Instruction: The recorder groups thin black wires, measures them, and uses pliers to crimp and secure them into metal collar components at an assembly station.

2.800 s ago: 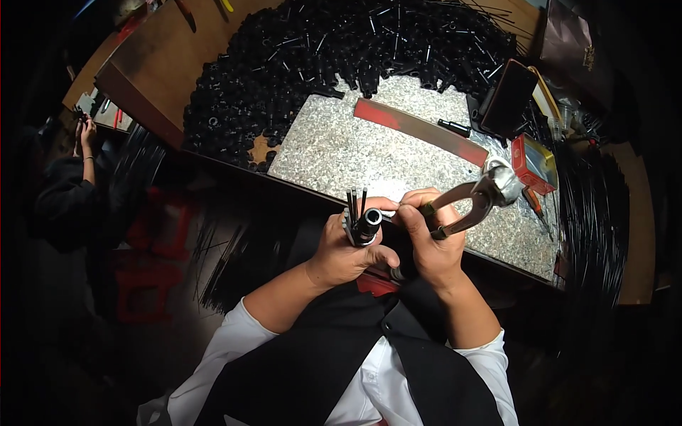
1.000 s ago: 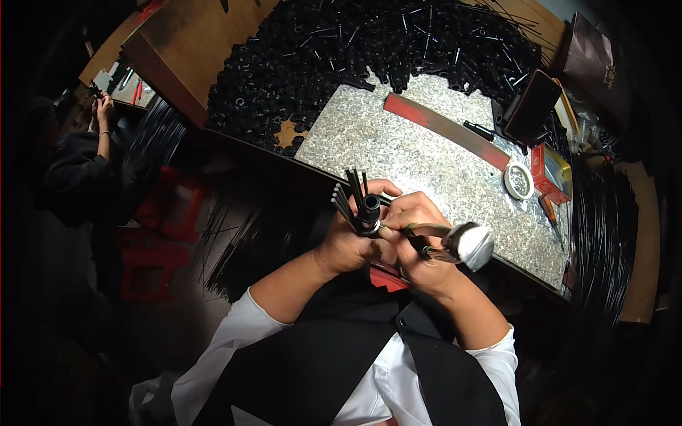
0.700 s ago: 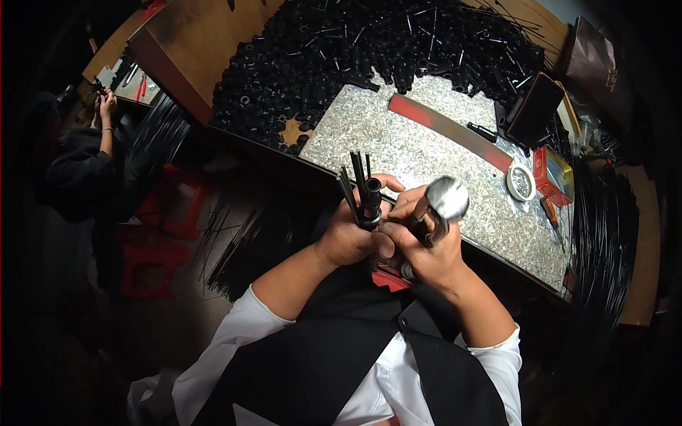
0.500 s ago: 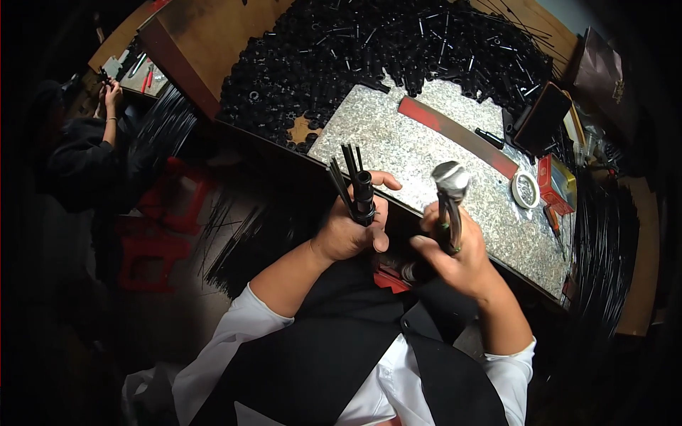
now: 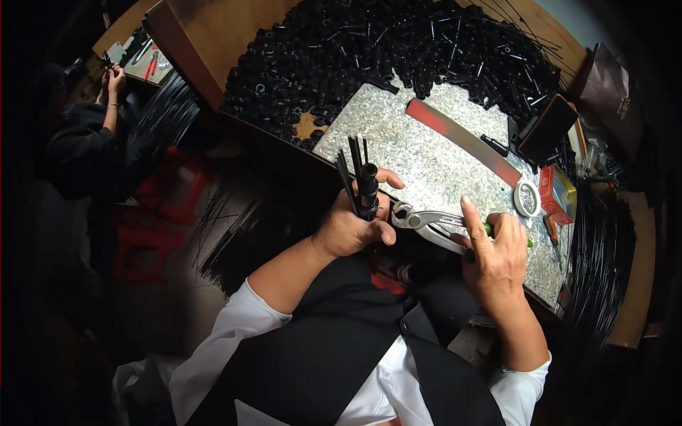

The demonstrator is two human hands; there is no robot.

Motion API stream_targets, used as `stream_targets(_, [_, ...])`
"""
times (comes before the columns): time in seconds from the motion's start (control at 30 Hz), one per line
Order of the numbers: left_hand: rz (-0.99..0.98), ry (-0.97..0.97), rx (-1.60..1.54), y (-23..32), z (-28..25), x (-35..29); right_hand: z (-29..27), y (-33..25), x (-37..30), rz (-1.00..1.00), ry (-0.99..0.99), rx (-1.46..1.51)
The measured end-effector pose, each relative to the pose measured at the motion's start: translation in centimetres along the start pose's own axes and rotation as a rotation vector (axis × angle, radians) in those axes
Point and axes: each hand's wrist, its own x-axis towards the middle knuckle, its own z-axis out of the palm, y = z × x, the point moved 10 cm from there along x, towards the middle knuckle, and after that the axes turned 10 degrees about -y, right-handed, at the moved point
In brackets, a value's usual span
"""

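Observation:
My left hand (image 5: 349,228) is wrapped round a black ribbed cylindrical part (image 5: 368,190), which stands upright, and a few thin black rods (image 5: 344,174) beside it. Its thumb and index finger stick out to the right. In my right hand (image 5: 501,259) is a pair of silver pliers (image 5: 433,220) with green on the handles. The index finger lies stretched along them. Their jaws point left and sit just right of my left thumb, apart from the black part as far as I can see.
A speckled tabletop (image 5: 433,167) carries a red-grey flat bar (image 5: 462,142), a small white bowl (image 5: 526,199), a red box (image 5: 556,193) and a dark phone (image 5: 547,128). Black parts (image 5: 383,50) pile up behind. At far left another person's hands (image 5: 112,77) work near red stools (image 5: 145,248).
The pliers have swung from pointing up and away to pointing left at my left hand. My right hand has moved right and slightly nearer; the left still holds the black part and rods.

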Motion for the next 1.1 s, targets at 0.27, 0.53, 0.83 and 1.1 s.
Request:
stream_targets(0.27, [-0.064,0.032,0.191,1.1,0.5,0.0,-0.1,-0.2,0.1,0.009,0.065,-0.087])
stream_targets(0.53, [-0.024,0.057,0.192,1.4,0.6,0.0,0.0,-0.5,0.2,0.0,0.071,-0.113])
stream_targets(0.83, [-0.02,0.041,0.12,0.9,0.7,0.2,0.4,-0.7,0.1,0.012,0.046,-0.104])
stream_targets(1.1, [0.037,0.093,0.195,1.0,0.3,-0.4,1.6,-0.7,0.1,0.042,-0.053,0.118])
